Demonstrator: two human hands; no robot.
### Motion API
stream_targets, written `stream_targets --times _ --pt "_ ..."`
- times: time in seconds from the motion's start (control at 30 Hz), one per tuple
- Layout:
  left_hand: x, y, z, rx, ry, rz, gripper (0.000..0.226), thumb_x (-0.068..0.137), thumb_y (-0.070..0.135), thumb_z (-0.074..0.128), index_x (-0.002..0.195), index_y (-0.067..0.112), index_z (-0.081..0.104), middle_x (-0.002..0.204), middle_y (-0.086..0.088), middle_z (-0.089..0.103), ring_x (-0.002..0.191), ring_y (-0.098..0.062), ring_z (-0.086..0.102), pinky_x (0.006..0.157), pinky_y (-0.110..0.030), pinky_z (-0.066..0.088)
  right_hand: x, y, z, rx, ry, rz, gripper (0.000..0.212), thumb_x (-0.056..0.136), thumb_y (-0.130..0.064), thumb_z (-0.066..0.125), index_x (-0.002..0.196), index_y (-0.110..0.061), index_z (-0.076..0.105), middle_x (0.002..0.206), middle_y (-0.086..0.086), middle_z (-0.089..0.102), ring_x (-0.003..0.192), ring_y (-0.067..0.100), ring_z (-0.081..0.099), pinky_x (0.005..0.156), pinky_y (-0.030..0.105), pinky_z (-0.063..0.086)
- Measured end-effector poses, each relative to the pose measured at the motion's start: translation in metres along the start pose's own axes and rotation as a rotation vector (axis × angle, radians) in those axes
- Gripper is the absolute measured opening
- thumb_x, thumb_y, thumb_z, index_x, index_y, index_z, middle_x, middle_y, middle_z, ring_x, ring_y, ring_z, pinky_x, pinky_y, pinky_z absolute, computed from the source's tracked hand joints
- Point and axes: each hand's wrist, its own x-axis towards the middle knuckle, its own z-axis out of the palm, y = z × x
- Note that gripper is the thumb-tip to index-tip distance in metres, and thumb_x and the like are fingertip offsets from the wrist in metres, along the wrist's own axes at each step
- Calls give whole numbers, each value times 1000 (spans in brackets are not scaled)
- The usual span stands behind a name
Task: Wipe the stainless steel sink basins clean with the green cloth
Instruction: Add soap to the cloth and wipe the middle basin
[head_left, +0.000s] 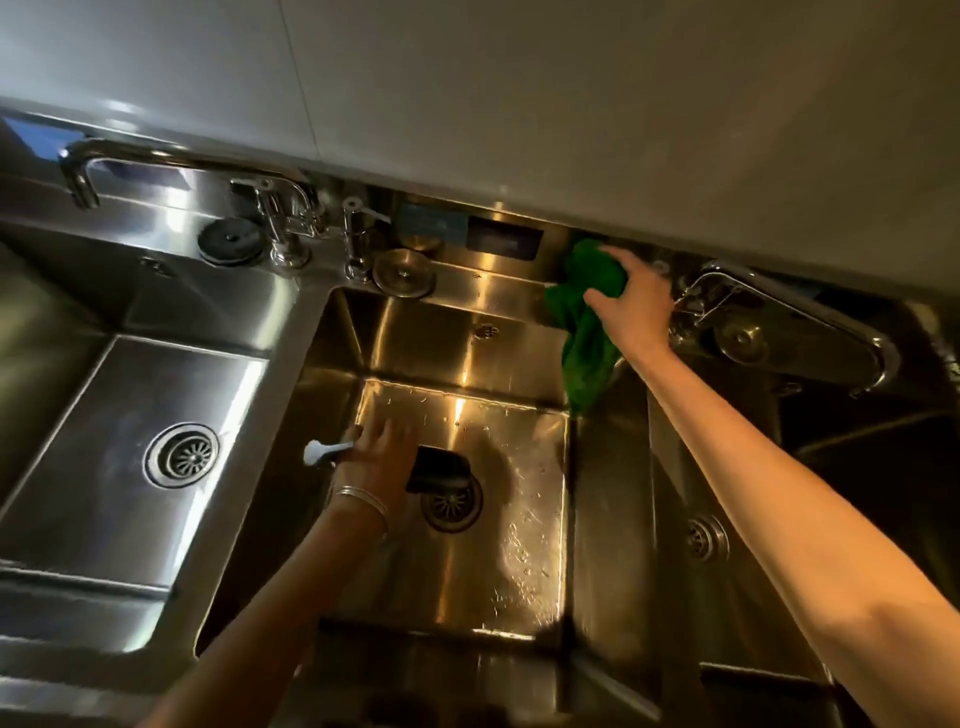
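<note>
A pale, glossy wall panel (571, 104) is seen above the steel counter, split by a thin vertical seam (301, 93). Warm yellowish light is reflected off the metal at the centre, while cooler, bluish light is cast at the left.

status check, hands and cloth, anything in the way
Right hand grips green cloth at back ledge, cloth tail hanging into middle basin. Left hand down in that basin holding a white-tipped tool. Dark object sits by the drain.

I'm in a commercial-style kitchen: stainless steel sink basins (467, 467) side by side, swivel faucets (171, 158), tiled wall (467, 78) behind.
</note>
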Motion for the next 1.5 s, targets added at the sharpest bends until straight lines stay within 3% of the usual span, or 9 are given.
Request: stream_targets --times 0.23,0.43,0.53,0.6,0.73,0.87,1.03,1.27,1.5 --pt "-16 53 15 -111 -226 -182 43 89 22 49 129 18 35 133 -3 42 122 -22 39 101 -33 34 47 12 45 -371 -153 -342 57 86 -12 61 139 -19 41 140 7 44 121 28 46 98 39 40" --pt "-4 72 23 -100 -308 -203 46 83 18 53 127 16 41 130 -4 44 118 -23 40 98 -33 34 51 14 89 -607 -338 -167 57 86 -15 59 138 -20 38 142 11 36 127 38 34 100 46 37" --pt "18 72 15 -69 -330 -163 41 88 17 49 128 13 41 131 -6 45 119 -24 40 100 -34 35 43 11 97 -676 -357 -262 53 88 -32 56 137 -22 40 141 12 37 130 41 31 103 53 32" --pt "31 72 4 -25 -336 -113 40 91 19 46 129 10 40 131 -8 45 120 -23 42 101 -34 33 40 10 103 -730 -349 -332 47 90 -24 53 136 -19 43 139 14 39 127 41 33 104 52 32" --pt "50 65 -6 -8 -303 -131 37 91 19 45 127 9 42 130 -9 46 119 -26 42 102 -38 34 48 -3 121 -719 -300 -406 41 91 -11 50 131 -9 44 130 19 46 116 41 44 97 48 37" --pt "53 58 -6 8 -298 -173 40 89 17 50 128 12 41 130 -8 45 121 -27 40 100 -37 34 52 -11 134 -704 -369 -528 56 89 -11 55 140 -11 33 135 18 40 119 40 41 98 46 37" --pt "55 52 -3 -7 -319 -201 51 86 24 57 132 17 35 133 -4 41 123 -24 37 100 -34 35 49 32 94 -689 -424 -374 71 88 -19 57 147 -26 17 147 13 22 130 44 27 106 53 31" --pt "51 43 -1 -40 -247 -221 52 87 27 56 133 19 34 132 -1 42 121 -21 40 101 -33 35 53 -2 123 -772 -369 -472 54 85 -4 60 134 -7 37 132 22 37 113 44 44 90 46 46" --pt "43 30 -9 -71 -230 -252 53 86 27 57 133 19 34 133 -1 44 121 -21 40 101 -33 36 50 -6 129 -563 -395 -440 53 88 -7 56 136 -15 38 137 16 39 119 41 42 94 47 45"
